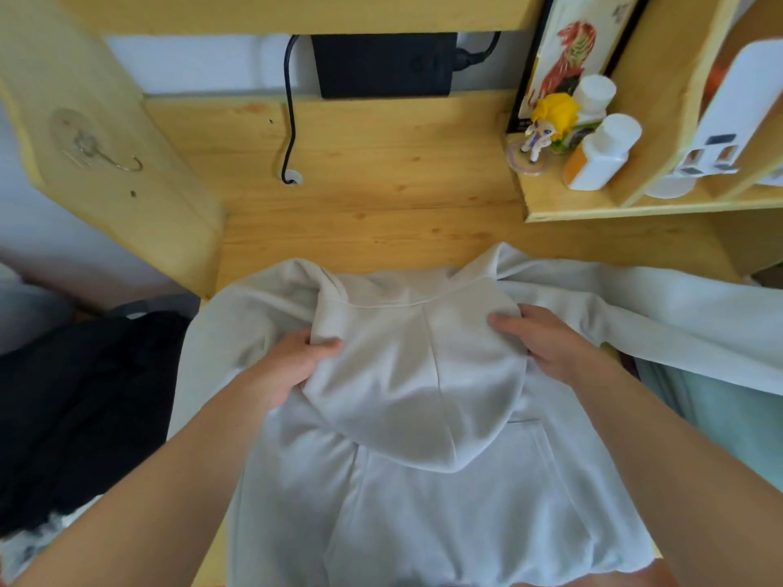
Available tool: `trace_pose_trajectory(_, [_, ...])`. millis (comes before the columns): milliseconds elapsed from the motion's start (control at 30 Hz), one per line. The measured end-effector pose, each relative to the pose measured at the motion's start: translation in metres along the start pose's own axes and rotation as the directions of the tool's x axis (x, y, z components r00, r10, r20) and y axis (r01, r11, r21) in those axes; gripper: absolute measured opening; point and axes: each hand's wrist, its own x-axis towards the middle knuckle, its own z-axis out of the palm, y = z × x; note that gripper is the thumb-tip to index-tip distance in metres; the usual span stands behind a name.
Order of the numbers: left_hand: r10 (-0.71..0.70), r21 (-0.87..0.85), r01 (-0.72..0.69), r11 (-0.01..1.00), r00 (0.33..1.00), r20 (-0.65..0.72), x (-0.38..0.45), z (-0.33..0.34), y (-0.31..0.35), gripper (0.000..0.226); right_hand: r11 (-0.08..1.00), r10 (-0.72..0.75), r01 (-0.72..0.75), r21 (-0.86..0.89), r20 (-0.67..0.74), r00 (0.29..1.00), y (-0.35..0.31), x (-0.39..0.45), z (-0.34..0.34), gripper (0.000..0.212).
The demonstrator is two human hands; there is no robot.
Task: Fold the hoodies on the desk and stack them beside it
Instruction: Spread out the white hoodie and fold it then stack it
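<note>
A white hoodie (423, 502) lies spread on the wooden desk (360, 197), front up, with its hood (415, 383) folded down over the chest. My left hand (292, 366) pinches the hood's left edge, thumb on top. My right hand (546, 341) grips the hood's right edge, fingers curled into the cloth. One sleeve (678, 324) stretches out to the right past the desk edge. The other sleeve is bunched at the left shoulder (254, 298).
A dark garment pile (84, 408) lies left of the desk. A black box (381, 65) with a cable (290, 133) stands at the back. A shelf (635, 205) on the right holds a figurine (546, 125) and bottles (601, 154). Pale green fabric (720, 425) lies under the right sleeve.
</note>
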Motion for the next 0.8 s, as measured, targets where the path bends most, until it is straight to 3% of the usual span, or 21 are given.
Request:
trace_pose_trajectory(67, [0.082, -0.130, -0.085, 0.988, 0.996, -0.024, -0.003, 0.000, 0.008, 0.021, 0.997, -0.061, 0.059, -0.052, -0.050, 0.997, -0.001, 0.001, -0.001, 0.029])
trace_pose_trajectory(167, [0.154, -0.398, -0.132, 0.908, 0.988, 0.023, -0.012, 0.003, 0.018, 0.028, 0.995, -0.099, 0.097, -0.029, -0.090, 0.991, -0.003, 0.002, -0.005, 0.030])
trace_pose_trajectory(233, [0.115, -0.414, -0.073, 0.907, 0.990, 0.078, -0.012, 0.003, 0.018, 0.026, 0.996, -0.083, 0.082, -0.021, -0.030, 0.996, -0.006, 0.000, -0.007, 0.035])
trace_pose_trajectory(300, [0.026, -0.389, -0.018, 0.921, 1.000, 0.016, -0.007, -0.002, 0.016, 0.037, 0.996, -0.064, 0.063, -0.057, -0.010, 0.998, -0.009, 0.000, -0.009, 0.038])
trace_pose_trajectory(367, [0.053, -0.263, -0.091, 0.960, 0.988, -0.146, 0.003, -0.012, 0.011, 0.031, 0.989, -0.090, 0.079, -0.126, -0.081, 0.993, -0.011, 0.000, -0.007, 0.033])
trace_pose_trajectory(433, [0.205, 0.044, -0.201, 0.979, 0.934, -0.293, 0.009, -0.019, 0.004, 0.020, 0.959, -0.167, 0.107, -0.262, -0.217, 0.962, -0.011, 0.000, -0.004, 0.024])
trace_pose_trajectory(533, [0.293, 0.280, -0.182, 0.943, 0.852, -0.433, 0.011, -0.024, -0.008, 0.012, 0.933, -0.179, 0.074, -0.351, -0.276, 0.945, -0.003, -0.002, 0.003, 0.027])
trace_pose_trajectory(667, [0.423, 0.476, -0.193, 0.858, 0.791, -0.442, 0.006, -0.011, -0.008, 0.027, 0.873, -0.069, -0.030, -0.488, -0.185, 0.980, 0.009, -0.009, 0.007, 0.052])
trace_pose_trajectory(733, [0.462, 0.456, -0.259, 0.851, 0.784, -0.415, 0.000, 0.001, 0.005, 0.038, 0.878, -0.154, 0.011, -0.479, -0.260, 0.953, -0.002, -0.011, 0.009, 0.047])
trace_pose_trajectory(800, [0.427, 0.501, -0.215, 0.838, 0.831, -0.358, 0.004, 0.009, 0.022, 0.048, 0.902, -0.190, 0.034, -0.430, -0.324, 0.927, -0.015, -0.007, 0.013, 0.039])
